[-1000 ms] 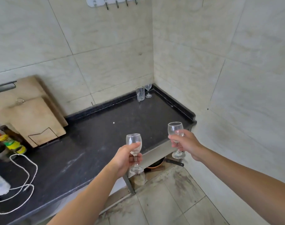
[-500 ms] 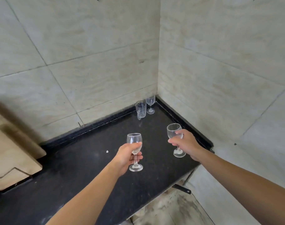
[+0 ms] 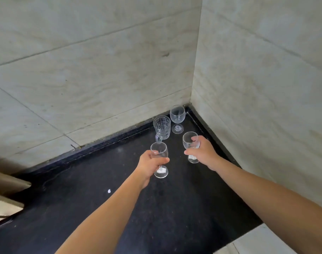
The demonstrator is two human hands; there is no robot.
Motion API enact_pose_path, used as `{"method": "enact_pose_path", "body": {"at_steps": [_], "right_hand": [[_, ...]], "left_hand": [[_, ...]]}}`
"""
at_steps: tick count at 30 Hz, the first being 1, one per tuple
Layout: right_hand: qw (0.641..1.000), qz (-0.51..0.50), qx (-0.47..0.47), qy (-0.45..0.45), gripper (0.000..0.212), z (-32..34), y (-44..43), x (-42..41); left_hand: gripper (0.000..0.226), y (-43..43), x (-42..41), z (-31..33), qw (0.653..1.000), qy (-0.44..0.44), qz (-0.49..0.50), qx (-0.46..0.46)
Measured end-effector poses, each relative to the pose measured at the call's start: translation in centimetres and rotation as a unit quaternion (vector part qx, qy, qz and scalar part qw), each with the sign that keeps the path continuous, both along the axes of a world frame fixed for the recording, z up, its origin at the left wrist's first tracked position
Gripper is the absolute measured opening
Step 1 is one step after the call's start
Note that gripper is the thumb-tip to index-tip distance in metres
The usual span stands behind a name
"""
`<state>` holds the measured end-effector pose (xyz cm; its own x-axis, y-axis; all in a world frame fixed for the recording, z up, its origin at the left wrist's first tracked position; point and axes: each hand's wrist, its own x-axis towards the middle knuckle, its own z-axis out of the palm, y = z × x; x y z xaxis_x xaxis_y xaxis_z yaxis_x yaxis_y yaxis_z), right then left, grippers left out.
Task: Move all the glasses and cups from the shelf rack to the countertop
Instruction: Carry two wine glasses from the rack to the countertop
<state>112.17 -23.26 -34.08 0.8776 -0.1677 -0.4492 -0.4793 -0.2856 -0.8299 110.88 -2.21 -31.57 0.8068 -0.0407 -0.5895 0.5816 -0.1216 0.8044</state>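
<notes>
My left hand [image 3: 150, 165] grips a clear stemmed wine glass [image 3: 159, 153] by the bowl, upright over the black countertop [image 3: 119, 208]. My right hand [image 3: 204, 153] holds a second wine glass [image 3: 188, 141] the same way, a little farther back and to the right. Whether either base touches the counter I cannot tell. In the back corner stand a patterned glass mug with a handle [image 3: 162, 127] and another wine glass [image 3: 177, 116], both upright on the counter, just beyond the two held glasses. The shelf rack is out of view.
Tiled walls meet at the corner behind the glasses. A wooden board's edge [image 3: 8, 184] shows at the far left. The counter's right end [image 3: 248, 235] drops off at the lower right. A small white speck [image 3: 109, 191] lies on the counter.
Both hands have carried their glasses forward and toward the back corner, now close to the mug and wine glass there. The view has moved in over the counter.
</notes>
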Motion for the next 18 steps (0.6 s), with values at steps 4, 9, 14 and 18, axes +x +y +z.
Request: {"method": "enact_pose_path", "body": {"at_steps": [4, 9, 14, 18], "right_hand": [[1.0, 0.012, -0.002, -0.023, 0.065, -2.9, 0.2, 6.0], [0.999, 0.025, 0.002, -0.038, 0.062, -6.1, -0.4, 9.4], [0.999, 0.033, -0.011, -0.03, 0.067, -7.7, -1.4, 9.7], [0.998, 0.053, -0.013, -0.007, 0.063, -8.1, -1.9, 9.7]], "left_hand": [[0.05, -2.1, 4.8, -2.7, 0.998, -0.009, -0.008, 0.053], [0.059, -3.6, 7.9, -5.8, 0.998, -0.012, 0.005, 0.065], [0.061, -4.6, 9.1, -7.5, 0.998, -0.006, 0.025, 0.053], [0.062, -4.9, 9.3, -8.1, 0.998, -0.002, 0.025, 0.06]]}}
